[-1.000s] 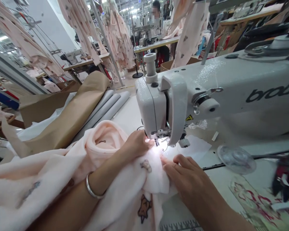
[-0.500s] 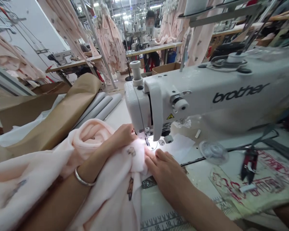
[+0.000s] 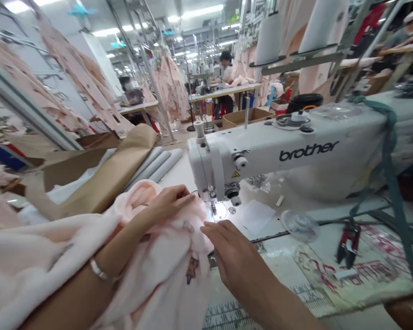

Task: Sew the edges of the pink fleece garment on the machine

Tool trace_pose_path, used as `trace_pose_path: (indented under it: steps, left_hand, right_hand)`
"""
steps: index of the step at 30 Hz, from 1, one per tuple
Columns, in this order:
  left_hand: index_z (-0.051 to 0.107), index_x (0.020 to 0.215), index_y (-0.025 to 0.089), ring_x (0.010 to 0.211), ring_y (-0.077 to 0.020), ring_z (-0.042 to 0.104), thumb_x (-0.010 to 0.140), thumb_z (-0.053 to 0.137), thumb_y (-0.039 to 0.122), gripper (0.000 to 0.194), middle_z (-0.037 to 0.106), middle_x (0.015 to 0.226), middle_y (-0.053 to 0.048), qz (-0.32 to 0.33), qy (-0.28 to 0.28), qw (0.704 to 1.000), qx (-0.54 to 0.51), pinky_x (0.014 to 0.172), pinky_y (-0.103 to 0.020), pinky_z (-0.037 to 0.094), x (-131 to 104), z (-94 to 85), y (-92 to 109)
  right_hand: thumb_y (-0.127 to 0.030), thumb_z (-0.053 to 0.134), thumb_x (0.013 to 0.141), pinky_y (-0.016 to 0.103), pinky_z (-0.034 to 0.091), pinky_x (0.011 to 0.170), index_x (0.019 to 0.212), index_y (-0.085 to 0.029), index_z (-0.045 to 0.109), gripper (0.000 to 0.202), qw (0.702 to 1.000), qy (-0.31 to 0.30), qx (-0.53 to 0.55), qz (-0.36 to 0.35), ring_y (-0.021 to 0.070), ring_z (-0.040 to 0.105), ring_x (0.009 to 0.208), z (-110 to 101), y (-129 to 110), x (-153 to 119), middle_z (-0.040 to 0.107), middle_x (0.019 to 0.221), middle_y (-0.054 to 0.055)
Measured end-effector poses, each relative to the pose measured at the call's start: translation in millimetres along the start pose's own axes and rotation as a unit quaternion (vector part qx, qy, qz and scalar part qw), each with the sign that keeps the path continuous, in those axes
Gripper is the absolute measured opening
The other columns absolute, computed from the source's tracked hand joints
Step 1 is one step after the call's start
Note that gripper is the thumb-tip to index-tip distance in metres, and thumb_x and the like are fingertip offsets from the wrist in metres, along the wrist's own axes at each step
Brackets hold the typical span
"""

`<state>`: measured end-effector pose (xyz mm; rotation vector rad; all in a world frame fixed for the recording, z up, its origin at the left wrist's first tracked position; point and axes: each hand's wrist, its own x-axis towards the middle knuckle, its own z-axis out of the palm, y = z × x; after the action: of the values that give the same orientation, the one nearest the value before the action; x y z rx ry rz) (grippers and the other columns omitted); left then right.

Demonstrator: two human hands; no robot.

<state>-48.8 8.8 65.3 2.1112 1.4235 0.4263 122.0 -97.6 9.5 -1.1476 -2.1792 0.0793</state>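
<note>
Here we are pinching the soft pale-pink fleece garment with our left hand beside the white sewing machine, our right hand lying flat, fingers apart; we should be feeding evenly.

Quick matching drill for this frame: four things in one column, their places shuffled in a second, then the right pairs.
Things:
1. left hand
2. right hand
3. snips
4. clear disc

Places:
A. flat on the table, between the needle area and the snips
B. on the pink fleece, left of the needle
C. lying far right, on the red-printed sheet
D. near edge of the fleece, just in front of the presser foot

Pairs: 1-B, 2-D, 3-C, 4-A
</note>
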Motion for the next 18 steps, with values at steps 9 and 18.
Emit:
trace_pose_path:
  steps: [9,18]
  left_hand:
    - [0.062,0.104,0.026,0.096,-0.0181,0.058,0.084,0.054,0.026,0.021,0.064,0.102,-0.001,-0.043,0.009,0.98,-0.196,0.082,-0.025,0.047,-155,-25.1,71]
    - [0.063,0.08,0.02,0.062,-0.0108,0.052,0.081,0.058,0.032,0.014,0.059,0.069,0.004,-0.089,0.007,0.986,-0.141,0.051,-0.018,0.037,-161,-23.2,67]
  right_hand:
    - [-0.027,0.046,0.091,0.024,0.047,0.056,0.087,-0.021,0.05,0.008,0.942,0.072,0.313,0.097,0.0144,0.054,0.064,-38,-69,-12,0.054,0.072,0.002]
    - [-0.034,0.05,0.089,0.02,0.049,0.053,0.082,-0.021,0.044,0.015,0.818,-0.105,0.54,0.168,0.0125,0.059,0.065,-60,-49,-21,0.057,0.074,0.0]
